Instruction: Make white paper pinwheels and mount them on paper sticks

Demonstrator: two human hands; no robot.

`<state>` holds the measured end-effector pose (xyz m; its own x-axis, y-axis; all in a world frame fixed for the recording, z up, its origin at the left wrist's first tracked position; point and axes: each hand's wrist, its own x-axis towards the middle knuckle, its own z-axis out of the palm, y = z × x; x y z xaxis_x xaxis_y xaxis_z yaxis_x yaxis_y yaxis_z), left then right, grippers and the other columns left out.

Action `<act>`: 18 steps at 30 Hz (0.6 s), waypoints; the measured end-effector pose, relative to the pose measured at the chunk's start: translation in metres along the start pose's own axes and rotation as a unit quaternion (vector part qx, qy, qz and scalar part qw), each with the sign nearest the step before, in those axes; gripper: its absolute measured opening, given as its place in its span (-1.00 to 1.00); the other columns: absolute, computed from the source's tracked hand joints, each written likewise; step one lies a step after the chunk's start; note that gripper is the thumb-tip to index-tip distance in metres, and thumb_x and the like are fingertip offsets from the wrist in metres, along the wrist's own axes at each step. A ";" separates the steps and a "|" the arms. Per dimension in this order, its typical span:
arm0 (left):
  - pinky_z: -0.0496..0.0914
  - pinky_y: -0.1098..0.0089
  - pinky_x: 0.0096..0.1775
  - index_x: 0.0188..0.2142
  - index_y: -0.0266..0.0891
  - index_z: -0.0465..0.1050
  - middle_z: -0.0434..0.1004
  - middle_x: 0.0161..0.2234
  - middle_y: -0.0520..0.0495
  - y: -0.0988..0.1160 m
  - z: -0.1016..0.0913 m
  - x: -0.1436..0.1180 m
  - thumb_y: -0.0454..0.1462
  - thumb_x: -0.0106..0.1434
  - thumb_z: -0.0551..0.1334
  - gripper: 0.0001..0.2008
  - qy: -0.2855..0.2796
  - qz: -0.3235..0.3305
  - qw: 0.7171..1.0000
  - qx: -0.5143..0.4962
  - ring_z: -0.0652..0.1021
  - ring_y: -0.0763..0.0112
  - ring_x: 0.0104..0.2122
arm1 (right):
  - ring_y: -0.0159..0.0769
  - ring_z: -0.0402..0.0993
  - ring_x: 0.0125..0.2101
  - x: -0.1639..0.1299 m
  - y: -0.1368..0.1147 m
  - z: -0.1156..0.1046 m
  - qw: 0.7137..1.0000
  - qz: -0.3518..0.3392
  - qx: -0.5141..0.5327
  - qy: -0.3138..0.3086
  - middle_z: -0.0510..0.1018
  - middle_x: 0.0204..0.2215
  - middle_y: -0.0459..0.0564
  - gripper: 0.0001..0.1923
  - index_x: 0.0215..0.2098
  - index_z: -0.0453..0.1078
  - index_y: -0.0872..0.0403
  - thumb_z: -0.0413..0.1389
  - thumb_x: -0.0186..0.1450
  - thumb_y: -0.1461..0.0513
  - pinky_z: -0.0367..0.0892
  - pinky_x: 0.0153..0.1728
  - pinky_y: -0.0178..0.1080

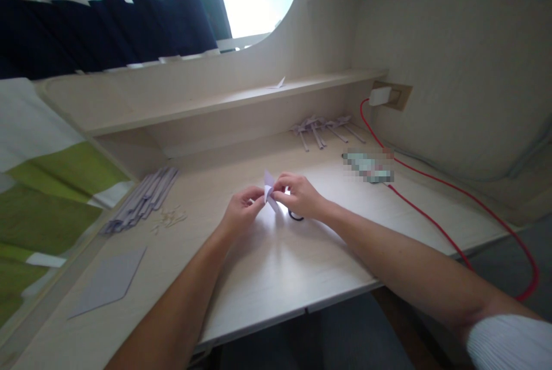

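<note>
Pinching a small folded paper (269,189) between them, both hands (271,200) are closed on it above the tabletop (276,266); paper strips (142,197) lie at nine o'clock.

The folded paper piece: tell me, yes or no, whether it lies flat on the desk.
No, the folded paper piece is pinched above the desk between the left hand and right hand.

Folded paper piece (268,189) between left hand (240,211) and right hand (301,196).
</note>
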<state>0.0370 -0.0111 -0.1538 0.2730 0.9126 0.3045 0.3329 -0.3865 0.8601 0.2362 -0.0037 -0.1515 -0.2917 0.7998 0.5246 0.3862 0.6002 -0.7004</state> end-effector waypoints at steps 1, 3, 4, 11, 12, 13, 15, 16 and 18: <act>0.33 0.38 -0.30 -0.32 -0.24 0.66 0.66 -0.33 -0.09 0.000 0.001 0.000 -0.12 0.22 0.33 -0.77 0.002 0.003 1.000 0.007 0.55 0.29 -0.32 | -0.37 0.42 -0.40 0.000 0.000 0.000 1.000 0.003 0.000 0.000 0.52 -0.43 -0.08 -0.87 -0.42 0.59 0.12 0.25 0.28 0.37 0.25 -0.33 -0.31; 0.33 0.38 -0.31 -0.30 -0.25 0.66 0.66 -0.32 -0.09 0.000 0.002 -0.001 -0.13 0.25 0.31 -0.77 0.007 0.010 1.000 0.023 0.54 0.31 -0.34 | -0.37 0.41 -0.41 0.000 -0.001 -0.001 1.000 0.008 0.000 0.000 0.51 -0.43 -0.08 -0.87 -0.42 0.59 0.12 0.24 0.29 0.35 0.24 -0.34 -0.31; 0.33 0.38 -0.31 -0.29 -0.25 0.65 0.65 -0.32 -0.08 -0.001 0.003 -0.002 -0.14 0.26 0.30 -0.77 0.010 0.014 0.999 0.030 0.53 0.32 -0.34 | -0.37 0.41 -0.41 0.000 -0.002 -0.001 1.000 0.010 0.001 0.000 0.51 -0.43 -0.09 -0.87 -0.42 0.58 0.12 0.25 0.29 0.35 0.24 -0.34 -0.31; 0.32 0.39 -0.28 -0.29 -0.21 0.62 0.64 -0.33 -0.03 0.001 0.006 -0.004 -0.22 0.29 0.25 -0.83 0.019 0.043 0.996 0.072 0.52 0.34 -0.33 | -0.38 0.39 -0.42 0.001 -0.001 0.000 1.000 0.021 0.004 0.001 0.47 -0.46 -0.11 -0.87 -0.44 0.57 0.13 0.25 0.28 0.36 0.22 -0.35 -0.32; 0.32 0.39 -0.28 -0.29 -0.21 0.61 0.63 -0.33 -0.02 0.001 0.006 -0.004 -0.23 0.29 0.24 -0.84 0.021 0.046 0.996 0.076 0.52 0.35 -0.33 | -0.38 0.38 -0.42 0.001 -0.001 0.000 1.000 0.024 0.005 0.001 0.47 -0.46 -0.11 -0.87 -0.44 0.57 0.13 0.25 0.28 0.36 0.22 -0.35 -0.32; 0.31 0.39 -0.28 -0.28 -0.21 0.60 0.63 -0.33 -0.02 0.000 0.007 -0.004 -0.23 0.30 0.24 -0.84 0.023 0.048 0.995 0.080 0.52 0.35 -0.33 | -0.38 0.38 -0.42 0.001 -0.001 0.000 1.000 0.026 0.006 0.002 0.47 -0.46 -0.11 -0.87 -0.44 0.57 0.13 0.25 0.28 0.35 0.22 -0.35 -0.32; 0.31 0.39 -0.28 -0.27 -0.21 0.60 0.62 -0.34 -0.01 -0.001 0.008 -0.004 -0.24 0.31 0.23 -0.84 0.029 0.051 0.994 0.089 0.52 0.35 -0.33 | -0.38 0.39 -0.42 0.001 0.000 0.000 0.999 0.031 0.008 0.002 0.48 -0.46 -0.10 -0.87 -0.43 0.58 0.13 0.25 0.28 0.35 0.22 -0.35 -0.32; 0.31 0.39 -0.29 -0.27 -0.20 0.60 0.62 -0.34 -0.01 -0.001 0.009 -0.004 -0.25 0.31 0.22 -0.84 0.031 0.052 0.994 0.093 0.52 0.35 -0.33 | -0.38 0.39 -0.41 0.001 0.000 0.000 0.999 0.033 0.009 0.001 0.48 -0.45 -0.10 -0.87 -0.43 0.59 0.13 0.25 0.28 0.35 0.23 -0.35 -0.32; 0.31 0.39 -0.30 -0.26 -0.20 0.59 0.62 -0.33 -0.01 -0.002 0.009 -0.004 -0.24 0.33 0.22 -0.84 0.035 0.053 0.993 0.103 0.51 0.36 -0.34 | -0.37 0.42 -0.40 0.002 0.000 0.000 0.999 0.037 0.012 0.002 0.50 -0.44 -0.09 -0.88 -0.41 0.60 0.12 0.24 0.28 0.35 0.25 -0.33 -0.32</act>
<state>0.0437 -0.0155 -0.1604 0.2563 0.8691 0.4231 0.4840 -0.4943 0.7221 0.2359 -0.0022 -0.1510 -0.2596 0.8422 0.4725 0.3862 0.5390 -0.7486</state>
